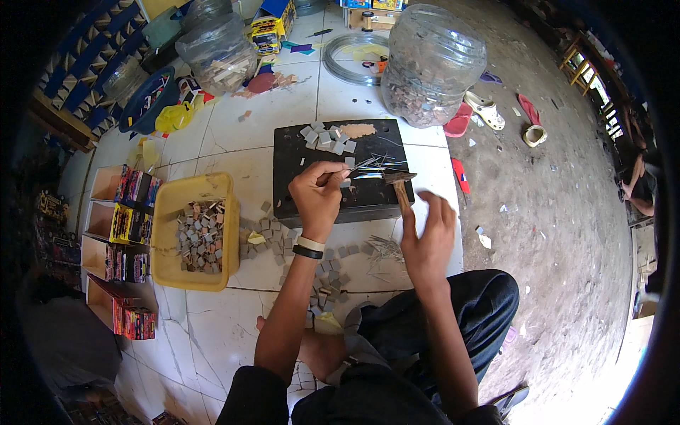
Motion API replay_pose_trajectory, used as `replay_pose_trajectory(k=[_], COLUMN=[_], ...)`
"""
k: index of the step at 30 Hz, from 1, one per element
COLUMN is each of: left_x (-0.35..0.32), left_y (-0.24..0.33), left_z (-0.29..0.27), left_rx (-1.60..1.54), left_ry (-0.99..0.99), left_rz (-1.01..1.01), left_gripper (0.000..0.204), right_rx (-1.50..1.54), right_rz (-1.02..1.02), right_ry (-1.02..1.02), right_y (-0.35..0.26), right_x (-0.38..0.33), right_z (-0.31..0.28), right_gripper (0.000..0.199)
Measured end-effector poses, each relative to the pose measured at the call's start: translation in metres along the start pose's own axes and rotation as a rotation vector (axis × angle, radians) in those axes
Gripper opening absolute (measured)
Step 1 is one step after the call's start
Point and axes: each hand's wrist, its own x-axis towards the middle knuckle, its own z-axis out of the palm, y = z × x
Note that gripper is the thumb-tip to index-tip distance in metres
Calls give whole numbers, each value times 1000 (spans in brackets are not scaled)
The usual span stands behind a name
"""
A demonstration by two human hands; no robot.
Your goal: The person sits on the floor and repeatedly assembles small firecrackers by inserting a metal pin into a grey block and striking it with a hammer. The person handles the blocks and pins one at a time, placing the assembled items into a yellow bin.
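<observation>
Dark trousers and a bare foot fill the lower middle of the view, the person sitting on the white tiled floor with both forearms rising from the bottom edge. Ahead of the knees lies a black slab, a working surface set flat on the tiles. The left hand hovers over the slab's near left part, its fingers pinched together on something small and grey; what exactly it grips is hidden by the fingertips. Thin metal pins fan out just right of that hand, their long axes running roughly left to right across the slab. The right hand is by the slab's near right corner, its fingers loosely curled around a wooden hammer handle that points away from the person, the dark hammer head over the slab's right part; the palm hides the handle's lower end. Small grey squares sit heaped near the slab's far edge. More of them fill a yellow tray on the floor to the left, and others are scattered along the slab's near edge. A large clear plastic jug stands beyond the slab's far right corner.
</observation>
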Motion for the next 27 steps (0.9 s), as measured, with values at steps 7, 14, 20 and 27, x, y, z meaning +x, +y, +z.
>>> replay_pose_trajectory(k=[7, 14, 20, 27], left_x=[-1, -2, -3, -4], left_y=[1, -5, -4, -1], left_z=[2, -1, 1, -2], left_rx=[-33, 36, 13, 47], left_ry=[11, 0, 18, -2], left_rz=[-11, -1, 20, -7], left_gripper=[11, 8, 8, 11], right_rx=[316, -5, -33, 15], right_rz=[475, -112, -19, -54], right_ry=[-645, -532, -584, -515], right_y=[11, -38, -48, -47], right_x=[-38, 14, 19, 16], right_z=[-83, -117, -116, -109], right_gripper=[31, 66, 63, 63])
